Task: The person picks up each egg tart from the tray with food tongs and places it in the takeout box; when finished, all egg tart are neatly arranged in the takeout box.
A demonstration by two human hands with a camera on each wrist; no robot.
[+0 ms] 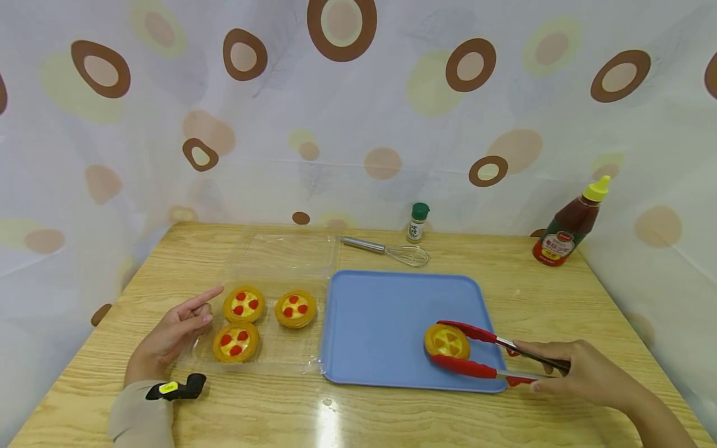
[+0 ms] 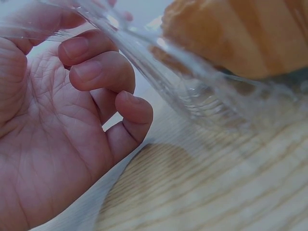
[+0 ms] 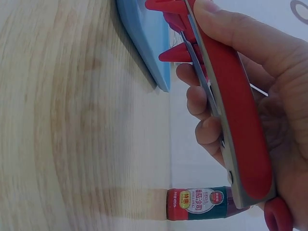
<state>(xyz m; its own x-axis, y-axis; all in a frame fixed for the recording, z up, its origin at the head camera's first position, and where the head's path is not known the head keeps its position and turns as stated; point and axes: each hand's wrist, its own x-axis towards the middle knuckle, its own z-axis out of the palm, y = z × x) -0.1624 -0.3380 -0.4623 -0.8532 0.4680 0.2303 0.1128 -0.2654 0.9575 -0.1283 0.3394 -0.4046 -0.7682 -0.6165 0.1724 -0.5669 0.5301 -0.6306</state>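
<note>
My right hand grips red-and-metal tongs at the right. Their red tips lie on either side of a toy tart with yellow wedge-shaped pieces, over the right part of the blue tray. My left hand holds the left edge of a clear plastic container, its index finger straight and its other fingers curled in the left wrist view. Inside the container sit tarts with red dots: one at the back left, one in front of it and one to the right.
Behind the tray lie a metal whisk and a green-capped spice jar. A ketchup bottle with a yellow cap stands at the back right. The container's clear lid is folded back. A spotted curtain surrounds the wooden table.
</note>
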